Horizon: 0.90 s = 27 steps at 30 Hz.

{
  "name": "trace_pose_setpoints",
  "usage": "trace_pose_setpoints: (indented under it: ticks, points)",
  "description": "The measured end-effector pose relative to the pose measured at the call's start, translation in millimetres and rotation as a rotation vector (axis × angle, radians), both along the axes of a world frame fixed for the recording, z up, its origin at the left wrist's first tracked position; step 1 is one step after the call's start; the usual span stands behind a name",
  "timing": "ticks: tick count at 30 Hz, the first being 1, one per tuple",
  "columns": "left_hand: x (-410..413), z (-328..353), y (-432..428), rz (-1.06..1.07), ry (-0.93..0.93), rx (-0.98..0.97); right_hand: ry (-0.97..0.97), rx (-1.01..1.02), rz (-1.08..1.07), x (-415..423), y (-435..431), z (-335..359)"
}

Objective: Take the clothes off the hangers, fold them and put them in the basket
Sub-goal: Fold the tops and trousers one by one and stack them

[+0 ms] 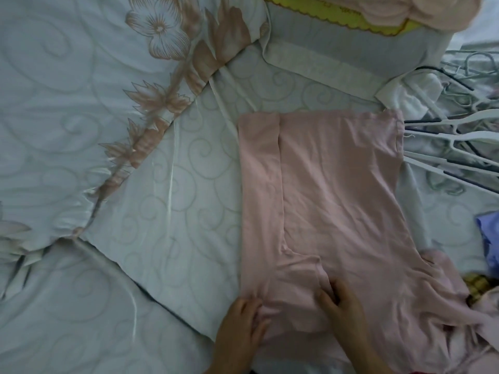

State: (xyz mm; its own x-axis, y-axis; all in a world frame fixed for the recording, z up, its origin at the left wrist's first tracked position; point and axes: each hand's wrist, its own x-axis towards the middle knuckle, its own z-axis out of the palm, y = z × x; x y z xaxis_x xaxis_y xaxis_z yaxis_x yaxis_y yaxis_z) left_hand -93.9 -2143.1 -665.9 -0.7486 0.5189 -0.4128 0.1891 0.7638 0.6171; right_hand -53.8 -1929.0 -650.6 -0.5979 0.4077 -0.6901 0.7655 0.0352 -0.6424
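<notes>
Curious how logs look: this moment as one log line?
step: folding | pink garment: flat on bed | left hand, right hand: gripping it | hangers: beside

One pink shirt [337, 198], one basket [324, 13], one blue cloth [489, 238], left hand [240, 323], right hand [344, 306]; hangers [459, 136] too tangled to count.

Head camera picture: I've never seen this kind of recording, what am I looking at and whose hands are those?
There is no machine here: a person wears a camera on the head, and this one picture looks down at their own hands over a bed. A pink shirt lies spread on the patterned sheet, one side already folded in. The left hand bunches its near edge; the right hand rests on it, and I cannot tell whether it pinches the cloth. Bare hangers lie piled at the right. At the top stands what looks like the basket, with pink clothes in it.
</notes>
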Motion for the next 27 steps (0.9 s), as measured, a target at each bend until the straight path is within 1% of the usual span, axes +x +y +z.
trace_pose_setpoints:
  ticks: [1, 4, 5, 7, 9, 10, 13, 15, 16, 18, 19, 20, 21, 23, 24, 26, 27]
  points:
    - [5.7, 1.4, -0.3, 0.01, 0.007, -0.07, -0.018, 0.016, -0.005, 1.7, 1.2, -3.3]
    - [14.0, 11.3, -1.2, 0.041, -0.188, -0.237, -0.039, 0.033, -0.018, 5.5, 1.4, -9.0]
    - [16.2, 11.7, -3.3, 0.012, -0.227, -0.288, -0.039, 0.043, -0.02, 7.0, 0.1, -9.3]
    - [19.4, 11.3, -4.9, -0.063, -0.237, -0.414, -0.021, 0.047, 0.011, 12.3, -1.9, -8.8]
    - [24.0, 15.6, -7.4, -0.128, -0.248, -0.464, -0.027, 0.075, 0.073, 18.8, -2.9, -6.2]
    - [25.8, 18.2, -8.4, -0.148, -0.258, -0.46, -0.036, 0.107, 0.099, 21.7, -2.3, -4.8]
    - [24.4, 27.8, -7.3, -0.072, -0.264, -0.413, -0.069, 0.205, 0.171, 23.7, 2.5, -0.7]
    - [15.6, 35.5, 7.5, -0.06, -0.206, -0.362, -0.06, 0.244, 0.161, 19.6, 10.8, 1.1]
    - [10.2, 36.5, 17.5, -0.035, -0.157, -0.282, -0.017, 0.263, 0.12, 17.0, 18.3, 1.9]
    - [-5.4, 40.6, 44.3, -0.004, -0.161, -0.101, 0.058, 0.344, 0.031, 14.2, 42.8, 3.4]
    - [-13.7, 38.2, 54.4, 0.004, -0.206, -0.011, 0.064, 0.415, -0.001, 13.3, 58.5, 4.2]
    - [-20.9, 32.7, 63.3, -0.004, -0.235, 0.037, 0.05, 0.509, -0.019, 13.6, 76.6, 5.0]
    - [-27.8, 22.7, 70.1, -0.021, -0.265, 0.032, 0.018, 0.613, -0.029, 15.9, 95.5, 4.3]
    - [-42.9, 4.7, 78.8, -0.023, -0.315, -0.045, -0.103, 0.8, -0.02, 24.4, 130.5, 2.6]
    - [-50.5, 1.7, 83.7, 0.029, -0.353, -0.06, -0.186, 0.82, -0.025, 29.0, 144.9, 4.0]
    - [-61.4, 2.6, 93.7, 0.073, -0.371, -0.073, -0.333, 0.682, -0.108, 36.6, 165.8, 7.4]
    - [-63.5, 5.8, 98.1, 0.057, -0.343, -0.106, -0.35, 0.598, -0.132, 40.1, 172.1, 8.3]
